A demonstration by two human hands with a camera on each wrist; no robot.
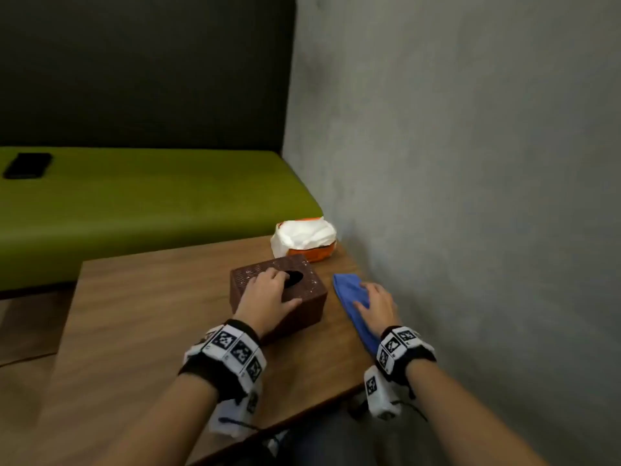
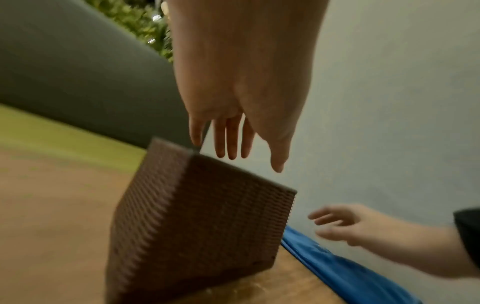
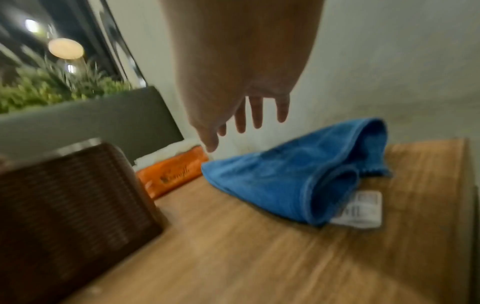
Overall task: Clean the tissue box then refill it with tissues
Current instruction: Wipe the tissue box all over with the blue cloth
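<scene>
Currently listed, head view: brown box [image 1: 279, 297], frame centre, on my table [image 1: 141, 331]; my left hand [image 1: 265, 297] spread above its top, fingers straight. Blue cloth [image 1: 353, 304] just right of the box; my right hand [image 1: 378, 306] flat over it, gripping nothing. Orange tissue pack [image 1: 304, 238] behind the box, against the wall [image 1: 470, 163].

I can't tell if my left hand [image 1: 265, 294] touches the box [image 1: 304, 306] or floats above it. My right hand [image 1: 378, 306] hides part of the cloth [image 1: 349, 290]. The label [image 3: 363, 209] is too blurry to read.
</scene>
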